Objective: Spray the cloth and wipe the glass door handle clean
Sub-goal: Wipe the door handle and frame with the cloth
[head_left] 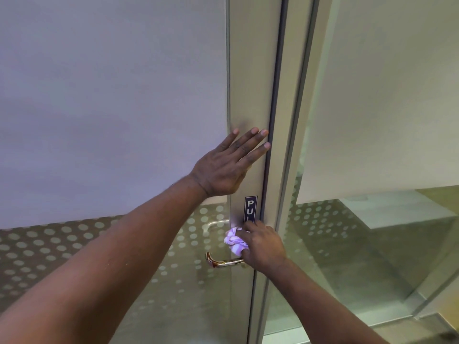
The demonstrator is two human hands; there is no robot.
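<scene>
A metal door stile [250, 83] runs down the middle of the glass door. My left hand [227, 165] lies flat and open against it, fingers spread, above a dark PULL sign [250, 207]. Below the sign, my right hand [262, 245] is closed around a bunched white and purple cloth [233, 240] and presses it on the stile just above the shiny lever handle [219, 261]. The handle sticks out to the left; its base is hidden behind my right hand. No spray bottle is in view.
Frosted film covers the upper glass on the left [111, 108] and on the right panel [385, 95]. A band of grey dots [62, 244] runs across the lower glass. A second lever [216, 223] shows faintly through the glass behind the door.
</scene>
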